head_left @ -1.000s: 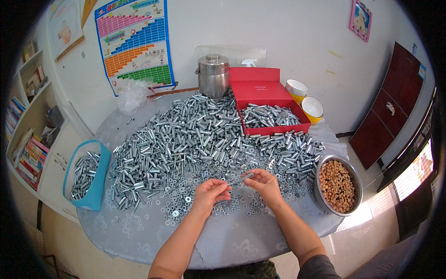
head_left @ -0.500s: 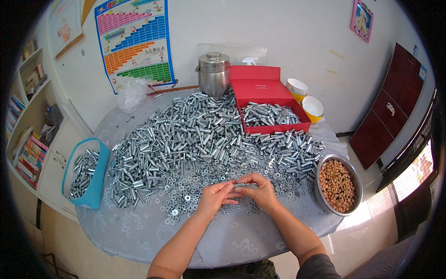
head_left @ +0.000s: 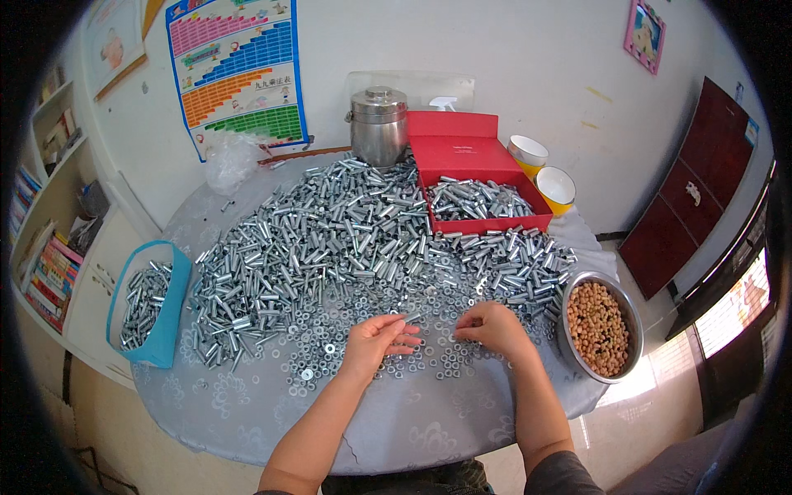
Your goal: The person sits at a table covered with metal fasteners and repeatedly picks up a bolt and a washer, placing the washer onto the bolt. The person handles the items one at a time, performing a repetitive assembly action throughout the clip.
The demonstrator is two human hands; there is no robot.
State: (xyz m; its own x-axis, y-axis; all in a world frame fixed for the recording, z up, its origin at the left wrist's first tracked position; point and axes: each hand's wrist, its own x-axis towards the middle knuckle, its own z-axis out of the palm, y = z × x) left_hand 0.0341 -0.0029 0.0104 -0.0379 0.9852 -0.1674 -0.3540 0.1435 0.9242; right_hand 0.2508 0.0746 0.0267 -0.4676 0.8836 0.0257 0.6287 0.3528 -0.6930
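My left hand (head_left: 378, 342) pinches a short silvery metal sleeve (head_left: 412, 317) between thumb and forefinger, its other fingers loosely spread below. To its right, my right hand (head_left: 493, 328) reaches down among loose washers (head_left: 452, 360), thumb and fingertips together; whatever is between them is too small to make out. Beyond both hands spreads a wide heap of metal sleeves and bolts (head_left: 330, 223) on the grey-clothed table (head_left: 247, 421). Washers and nuts are scattered along the heap's near edge.
A blue fabric bin (head_left: 171, 318) of metal pieces stands at the left edge. At the back are a steel canister (head_left: 379, 128), an open red box (head_left: 495, 224) of sleeves and yellow-white bowls (head_left: 555, 188). A steel bowl (head_left: 636, 346) of small brown pieces sits right.
My hands have come apart. The right moved away to the right and down to the washers, while the left stays near its place with the metal sleeve.
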